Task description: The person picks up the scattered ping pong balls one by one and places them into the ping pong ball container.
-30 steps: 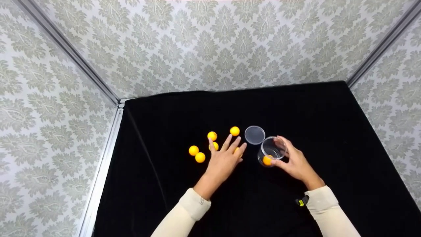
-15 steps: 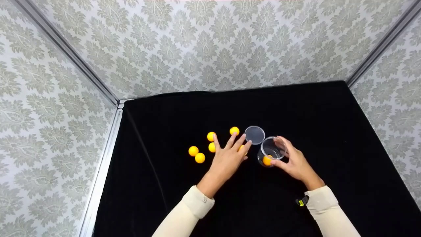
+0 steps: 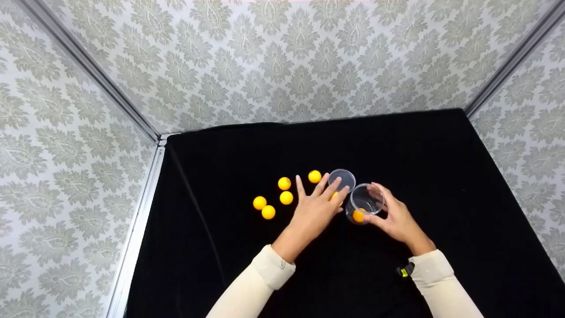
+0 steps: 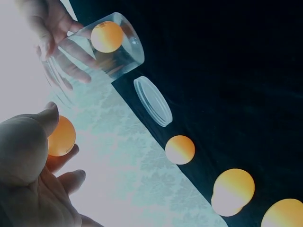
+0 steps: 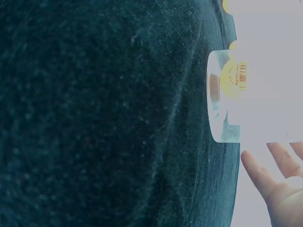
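Observation:
My left hand (image 3: 314, 213) pinches an orange ping-pong ball (image 4: 62, 136) between thumb and fingers, left of a clear plastic jar (image 3: 367, 194). From the head view, fingers mostly cover that ball. My right hand (image 3: 397, 218) holds the jar from the right, thumb at the near side, fingers behind. One orange ball (image 3: 359, 216) lies at the jar's bottom; printing on it shows in the right wrist view. The jar's mouth is uncovered. Its clear round lid (image 3: 340, 175) lies flat on the cloth behind the jar, with left fingertips above it in the head view.
Several loose orange balls (image 3: 286, 198) are spread left of the left hand on the black cloth (image 3: 419, 150). One ball (image 3: 314, 176) sits just left of the lid. Patterned walls (image 3: 273, 62) stand behind and at both sides.
My left hand has moved right toward the jar, taking the pinched ball along, away from the loose balls. The right hand and jar have stayed in place.

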A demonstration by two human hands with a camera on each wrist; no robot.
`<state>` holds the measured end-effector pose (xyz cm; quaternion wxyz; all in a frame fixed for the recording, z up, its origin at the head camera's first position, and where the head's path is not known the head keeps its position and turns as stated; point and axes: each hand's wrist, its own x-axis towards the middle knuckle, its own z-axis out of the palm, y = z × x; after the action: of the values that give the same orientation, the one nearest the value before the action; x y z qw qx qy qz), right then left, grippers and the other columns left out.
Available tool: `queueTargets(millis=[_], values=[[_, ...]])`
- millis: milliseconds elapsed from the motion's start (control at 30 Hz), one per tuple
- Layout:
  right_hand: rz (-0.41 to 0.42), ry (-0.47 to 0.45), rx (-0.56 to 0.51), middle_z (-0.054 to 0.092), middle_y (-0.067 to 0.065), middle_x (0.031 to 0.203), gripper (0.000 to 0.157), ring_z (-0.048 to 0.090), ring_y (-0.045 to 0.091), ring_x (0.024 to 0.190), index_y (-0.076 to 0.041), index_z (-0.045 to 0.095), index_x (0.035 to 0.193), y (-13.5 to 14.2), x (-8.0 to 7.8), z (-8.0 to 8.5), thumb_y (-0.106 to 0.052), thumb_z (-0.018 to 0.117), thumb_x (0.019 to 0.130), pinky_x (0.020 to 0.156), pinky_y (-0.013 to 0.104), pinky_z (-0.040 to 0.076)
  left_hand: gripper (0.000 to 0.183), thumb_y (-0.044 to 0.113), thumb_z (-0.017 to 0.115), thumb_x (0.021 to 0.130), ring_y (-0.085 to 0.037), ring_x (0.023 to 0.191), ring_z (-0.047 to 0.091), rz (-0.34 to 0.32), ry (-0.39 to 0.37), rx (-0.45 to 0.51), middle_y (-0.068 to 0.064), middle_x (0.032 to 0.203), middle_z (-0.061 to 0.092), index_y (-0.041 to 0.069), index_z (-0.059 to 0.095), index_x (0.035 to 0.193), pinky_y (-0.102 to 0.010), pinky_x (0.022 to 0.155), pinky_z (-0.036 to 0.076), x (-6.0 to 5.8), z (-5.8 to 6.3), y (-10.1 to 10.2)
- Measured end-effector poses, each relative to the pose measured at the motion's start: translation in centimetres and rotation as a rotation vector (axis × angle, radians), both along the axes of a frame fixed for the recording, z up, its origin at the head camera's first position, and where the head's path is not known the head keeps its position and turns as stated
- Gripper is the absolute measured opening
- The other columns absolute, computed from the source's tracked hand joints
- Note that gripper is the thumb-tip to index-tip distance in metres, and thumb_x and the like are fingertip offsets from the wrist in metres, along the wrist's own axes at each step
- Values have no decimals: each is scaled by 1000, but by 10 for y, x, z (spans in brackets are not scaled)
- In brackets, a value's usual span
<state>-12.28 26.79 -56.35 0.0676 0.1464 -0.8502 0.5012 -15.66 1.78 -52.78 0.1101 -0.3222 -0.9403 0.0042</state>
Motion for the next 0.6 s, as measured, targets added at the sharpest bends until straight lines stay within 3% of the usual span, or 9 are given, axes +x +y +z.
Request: queueTargets(millis=[200,467,600], values=[[1,-7,15,55,26,146,86,54,46,134,6,37,152,1,0,-1,-5,85,81,100,62,48,56,51,55,100,-22,155,31,-26,-15,25,8,165,38,39,43,154,-84,111,10,1,4,8],[-19,24,40,55,21,148,90,56,41,133,-2,37,154,12,-9,-30,-4,86,79,99,58,51,56,52,52,101,-22,155,32,-61,1,23,8,164,39,38,43,154,-84,110,16,2,12,27],[-12,18,58,57,18,146,91,58,36,133,-8,37,156,16,-11,-35,-12,88,80,100,53,52,55,53,50,101,-21,155,31,-72,-5,29,8,164,38,39,44,153,-84,109,17,2,14,36]])
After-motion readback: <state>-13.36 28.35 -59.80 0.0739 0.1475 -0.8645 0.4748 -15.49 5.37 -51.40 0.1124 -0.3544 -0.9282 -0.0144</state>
